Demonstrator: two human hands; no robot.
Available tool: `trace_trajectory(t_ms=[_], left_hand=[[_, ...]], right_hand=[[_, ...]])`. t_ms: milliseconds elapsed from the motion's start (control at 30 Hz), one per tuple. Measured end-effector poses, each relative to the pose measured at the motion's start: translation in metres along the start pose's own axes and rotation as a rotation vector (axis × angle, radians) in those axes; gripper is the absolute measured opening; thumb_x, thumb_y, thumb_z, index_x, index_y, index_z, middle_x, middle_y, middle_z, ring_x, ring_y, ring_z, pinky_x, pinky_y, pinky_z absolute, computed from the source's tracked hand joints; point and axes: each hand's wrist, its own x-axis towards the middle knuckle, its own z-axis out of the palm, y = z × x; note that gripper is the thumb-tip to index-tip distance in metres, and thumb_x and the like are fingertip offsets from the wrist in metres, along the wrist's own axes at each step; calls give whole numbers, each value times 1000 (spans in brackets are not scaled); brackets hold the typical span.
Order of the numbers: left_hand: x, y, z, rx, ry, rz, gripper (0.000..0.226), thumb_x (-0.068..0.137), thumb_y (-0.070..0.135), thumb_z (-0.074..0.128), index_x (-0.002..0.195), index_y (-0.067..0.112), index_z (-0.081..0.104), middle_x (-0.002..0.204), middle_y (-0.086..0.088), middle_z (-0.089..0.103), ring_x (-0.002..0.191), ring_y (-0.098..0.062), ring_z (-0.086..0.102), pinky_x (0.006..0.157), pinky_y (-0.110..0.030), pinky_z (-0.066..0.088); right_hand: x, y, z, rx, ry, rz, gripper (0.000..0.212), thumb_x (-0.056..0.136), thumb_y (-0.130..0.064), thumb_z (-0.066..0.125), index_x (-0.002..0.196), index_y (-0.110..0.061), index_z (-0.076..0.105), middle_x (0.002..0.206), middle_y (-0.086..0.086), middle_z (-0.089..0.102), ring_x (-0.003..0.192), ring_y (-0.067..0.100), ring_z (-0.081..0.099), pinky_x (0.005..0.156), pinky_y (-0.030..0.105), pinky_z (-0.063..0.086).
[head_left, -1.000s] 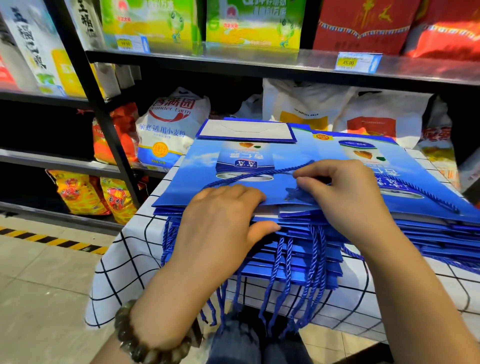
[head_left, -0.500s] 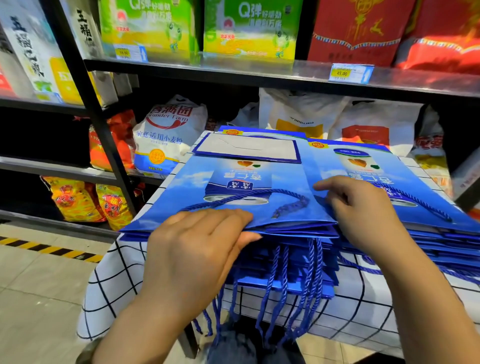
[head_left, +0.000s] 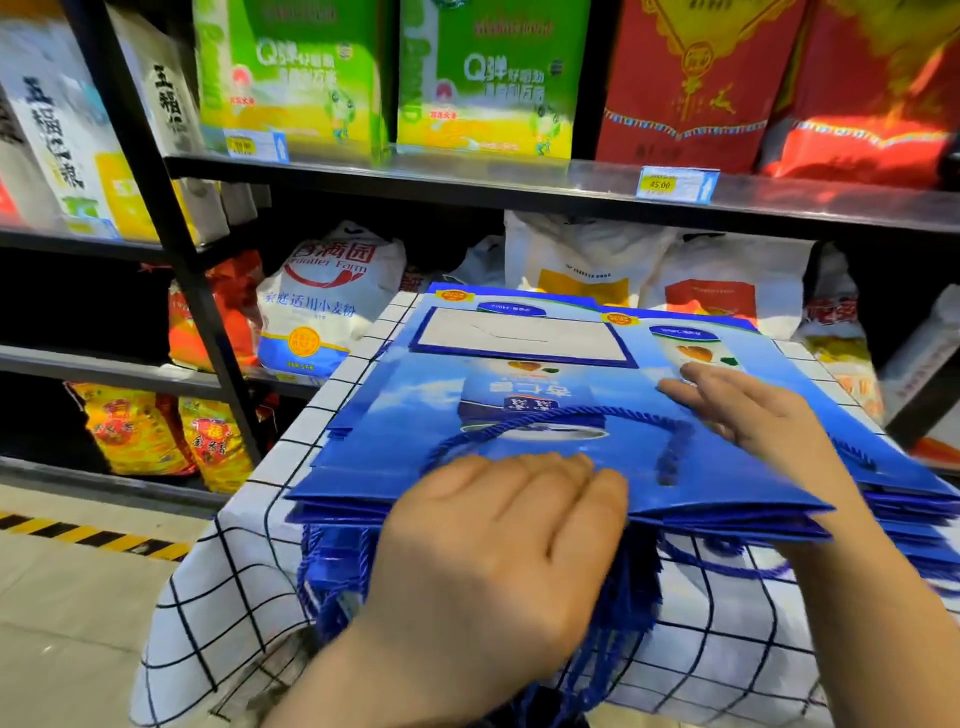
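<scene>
On the near edge of the stack (head_left: 332, 512) the left hand (head_left: 498, 545) lies flat, fingers straight and close together over the top bag (head_left: 405, 415), clasping nothing. The right hand (head_left: 753, 415) rests spread and flat on the right side of the stack, palm down. The two hands are apart, both pressing on the same bag.

That bag is glossy blue coated paper, folded flat into a sharp-edged rectangle. Its twisted cord (head_left: 561, 415) lies looped across its face. The bags under it are alike, their edges slightly stepped.

The likely trouble is sliding. The coated faces look slick, so I judge that an uneven push from either hand could fan the stack out or send the top bags off its near side. Below that side hangs a thick bunch of handles (head_left: 332, 571). A finger caught in them could drag several bags along at once.

Under the stack is the table (head_left: 234, 597), draped in a soft checked cloth (head_left: 727, 649) that could creep with a hard shove. Right of the stack lies a second stack (head_left: 904, 499). Behind the stack a metal shelf (head_left: 519, 182) carries boxes, and to its rear left sits a plump flour sack (head_left: 322, 312).
</scene>
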Motion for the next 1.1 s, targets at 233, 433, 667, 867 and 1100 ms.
trace_trajectory(t_ms=[233, 433, 667, 867, 1100], left_hand=[[8, 29, 38, -106, -75, 15, 26, 87, 14, 51, 81, 17, 76, 84, -2, 74, 77, -16, 70, 58, -24, 53], [48, 67, 83, -159, -163, -9, 32, 80, 10, 42, 81, 15, 74, 81, -4, 74, 72, -17, 70, 53, -24, 52], [74, 115, 143, -86, -515, -100, 37, 57, 6, 27, 55, 18, 61, 49, 4, 55, 41, -14, 51, 42, -17, 33], [67, 129, 173, -143, -702, -132, 16, 48, 18, 53, 57, 19, 66, 50, 4, 56, 45, -14, 55, 44, -19, 40], [54, 129, 180, -165, -782, -207, 60, 53, 63, 76, 94, 20, 74, 91, 1, 73, 85, -20, 69, 75, -31, 54]], right_hand=[[14, 2, -34, 55, -20, 195, 51, 85, 7, 52, 132, -9, 46, 130, 8, 51, 88, 3, 58, 44, 5, 43], [46, -4, -97, 86, 126, 52, 56, 83, 17, 44, 132, -10, 43, 69, -23, 69, 65, -9, 63, 52, 8, 47], [79, 36, -141, -464, 215, -24, 52, 81, 9, 60, 131, 5, 45, 134, 16, 49, 120, 22, 50, 87, 16, 41], [99, 73, -148, -909, 113, 21, 44, 83, -14, 65, 123, 0, 56, 128, 16, 57, 116, 28, 53, 93, 30, 37], [107, 54, -121, -1223, -326, 94, 64, 95, -44, 39, 147, -18, 13, 156, 9, -3, 144, 24, 8, 114, 34, 12]])
